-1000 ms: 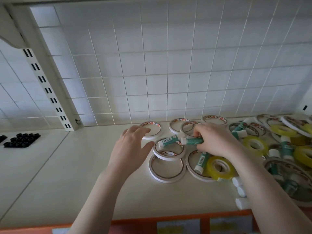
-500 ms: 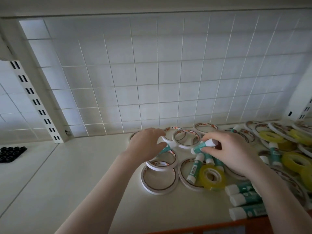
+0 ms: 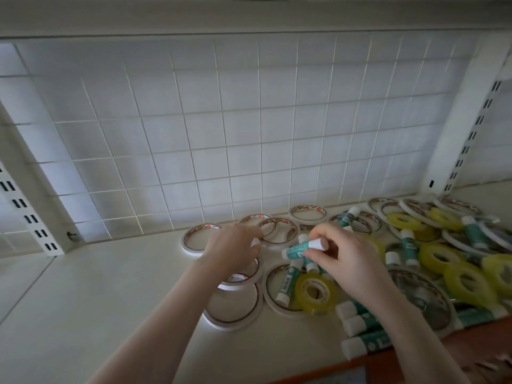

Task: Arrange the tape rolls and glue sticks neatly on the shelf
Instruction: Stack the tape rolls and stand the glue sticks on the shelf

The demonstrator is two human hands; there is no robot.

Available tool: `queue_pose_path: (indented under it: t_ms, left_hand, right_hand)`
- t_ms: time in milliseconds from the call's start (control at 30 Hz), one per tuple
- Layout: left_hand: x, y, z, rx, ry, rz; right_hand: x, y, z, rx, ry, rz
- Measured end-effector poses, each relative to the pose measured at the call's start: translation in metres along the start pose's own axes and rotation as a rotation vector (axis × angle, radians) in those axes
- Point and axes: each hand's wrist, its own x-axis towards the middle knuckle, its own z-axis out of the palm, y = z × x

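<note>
The right hand (image 3: 343, 256) pinches a teal glue stick (image 3: 303, 247) above the shelf (image 3: 97, 300). The left hand (image 3: 231, 249) curls over white tape rolls (image 3: 232, 309), seemingly gripping something white. Yellow tape rolls (image 3: 468, 284) crowd the right.

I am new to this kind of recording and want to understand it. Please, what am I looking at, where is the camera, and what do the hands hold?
There is no machine: a person works with bare hands. The single camera sits on the person's head and looks down at a white shelf with a wire grid behind it. White tape rolls, yellow tape rolls and teal glue sticks lie scattered there. The right hand pinches one glue stick. The left hand grips something white, only partly visible, above a white tape roll.
</note>
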Motion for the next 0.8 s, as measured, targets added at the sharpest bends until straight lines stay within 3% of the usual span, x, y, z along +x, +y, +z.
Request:
queue_pose_path:
  t_ms: [200, 433, 567, 800]
  left_hand:
    - [-0.01, -0.003, -0.016, -0.132, 0.111, -0.085]
    - [-0.046, -0.017, -0.04, -0.269, 0.33, -0.193]
    - [-0.081, -0.027, -0.053, -0.353, 0.484, -0.253]
    - [-0.132, -0.059, -0.071, -0.358, 0.575, -0.337]
  right_hand:
    - [0.003, 0.001, 0.005, 0.007, 0.052, -0.029]
    - [0.011, -0.014, 0.012, 0.04, 0.001, -0.082]
    - [0.013, -0.027, 0.021, 0.091, 0.08, -0.13]
    - [0.013, -0.068, 0.039, 0.147, 0.167, -0.164]
